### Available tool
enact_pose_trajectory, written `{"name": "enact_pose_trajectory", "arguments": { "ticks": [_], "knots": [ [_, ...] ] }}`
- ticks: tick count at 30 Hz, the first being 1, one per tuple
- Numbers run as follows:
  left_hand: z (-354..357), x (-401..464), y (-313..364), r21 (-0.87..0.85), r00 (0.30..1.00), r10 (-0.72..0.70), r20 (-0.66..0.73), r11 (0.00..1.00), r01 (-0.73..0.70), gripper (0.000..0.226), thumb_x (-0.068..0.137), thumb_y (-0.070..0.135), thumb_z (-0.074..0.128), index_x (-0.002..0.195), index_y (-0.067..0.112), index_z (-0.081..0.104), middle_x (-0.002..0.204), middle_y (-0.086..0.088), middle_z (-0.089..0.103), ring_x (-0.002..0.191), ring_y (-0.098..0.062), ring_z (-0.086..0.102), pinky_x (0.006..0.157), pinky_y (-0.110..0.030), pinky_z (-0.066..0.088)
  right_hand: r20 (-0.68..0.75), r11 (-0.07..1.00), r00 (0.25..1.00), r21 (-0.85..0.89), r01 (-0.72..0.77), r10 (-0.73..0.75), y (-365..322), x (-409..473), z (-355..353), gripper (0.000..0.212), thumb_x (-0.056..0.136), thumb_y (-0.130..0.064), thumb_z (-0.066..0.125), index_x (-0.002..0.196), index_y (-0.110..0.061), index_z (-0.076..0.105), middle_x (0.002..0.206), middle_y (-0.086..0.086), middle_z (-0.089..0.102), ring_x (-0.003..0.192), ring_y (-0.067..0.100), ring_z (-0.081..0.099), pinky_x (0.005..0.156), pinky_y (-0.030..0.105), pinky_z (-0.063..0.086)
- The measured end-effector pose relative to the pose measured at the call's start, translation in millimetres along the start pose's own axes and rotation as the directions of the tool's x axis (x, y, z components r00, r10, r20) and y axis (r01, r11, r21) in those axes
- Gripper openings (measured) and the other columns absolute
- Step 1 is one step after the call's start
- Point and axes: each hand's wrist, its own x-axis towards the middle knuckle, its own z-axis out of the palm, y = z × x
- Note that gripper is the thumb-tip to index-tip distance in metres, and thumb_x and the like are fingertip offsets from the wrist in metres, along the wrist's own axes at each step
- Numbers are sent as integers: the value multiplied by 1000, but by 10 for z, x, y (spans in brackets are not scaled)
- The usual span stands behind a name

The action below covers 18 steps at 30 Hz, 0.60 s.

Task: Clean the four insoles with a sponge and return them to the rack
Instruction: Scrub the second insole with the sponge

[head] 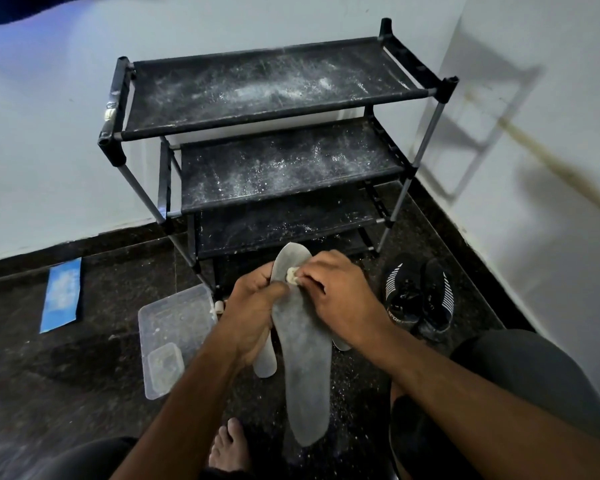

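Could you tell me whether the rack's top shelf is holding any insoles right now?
No: the top shelf bears only white dust, no insoles.

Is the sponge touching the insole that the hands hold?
Touching. The head view shows the right hand pressing the sponge against the insole, no gap between them.

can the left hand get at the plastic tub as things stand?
Probably not yet: the left hand grips the insole the right hand is sponging. The tub lies open on the floor just left of it, nothing between.
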Motion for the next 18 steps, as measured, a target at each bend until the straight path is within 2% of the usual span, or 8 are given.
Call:
{"name": "enact_pose_trajectory", "arguments": {
  "ticks": [3, 5, 7, 11, 14, 18],
  "knots": [
    [1, -13, -1, 8, 1000, -9, -18, 1000, 9, 24, 103, 0, 50, 109, 0, 73, 109, -26, 73, 99, -33, 71, 88, -43, 58, -59, 999, 998, -17, -30, 29, 47, 51, -34, 10, 91, -9, 63, 88, -6, 73, 87, 4, 64, 86, 18, 54, 77, 29, 47],
    [5, -26, 7, 3, 1000, -14, -18, 1000, 14, 26, 103, -2, 49, 111, 2, 73, 111, -25, 74, 102, -35, 72, 90, -43, 59, -126, 996, 988, -1, -94, 93, 70, 81, -86, 10, 91, -8, 64, 92, -7, 74, 88, 3, 64, 88, 16, 54, 79, 26, 46],
    [6, -33, 11, 8, 1000, -17, 0, 1000, 17, 27, 102, -4, 49, 114, 3, 73, 112, -25, 74, 105, -36, 72, 91, -44, 60, -130, 995, 987, -19, -102, 99, 59, 77, -99, 10, 92, -9, 64, 95, -7, 73, 89, 2, 64, 89, 15, 54, 80, 23, 46],
    [-1, -26, -15, 43, 1000, -5, 28, 999, 4, 27, 101, -6, 50, 116, 1, 71, 115, -29, 71, 107, -39, 69, 95, -50, 56, -90, 998, 994, -13, -69, 67, 31, 34, -55, 11, 93, -11, 63, 97, -9, 73, 93, 0, 63, 91, 10, 52, 80, 8, 35],
    [13, -29, -15, 54, 999, 2, 37, 999, -4, 25, 99, -7, 52, 114, -2, 72, 112, -31, 71, 101, -36, 71, 91, -48, 57, -179, 991, 976, -1, -130, 128, 85, 81, -65, 11, 91, -8, 64, 96, -8, 74, 91, 1, 64, 90, 13, 55, 81, 17, 43],
    [15, -33, -40, 88, 999, -2, 50, 996, -3, 25, 99, -8, 52, 111, 0, 72, 110, -29, 71, 99, -33, 70, 87, -43, 59, -98, 999, 994, -1, -47, 46, -22, 42, -52, 9, 91, -8, 65, 94, -7, 73, 91, 2, 62, 88, 10, 53, 80, 11, 41]
  ]
}}
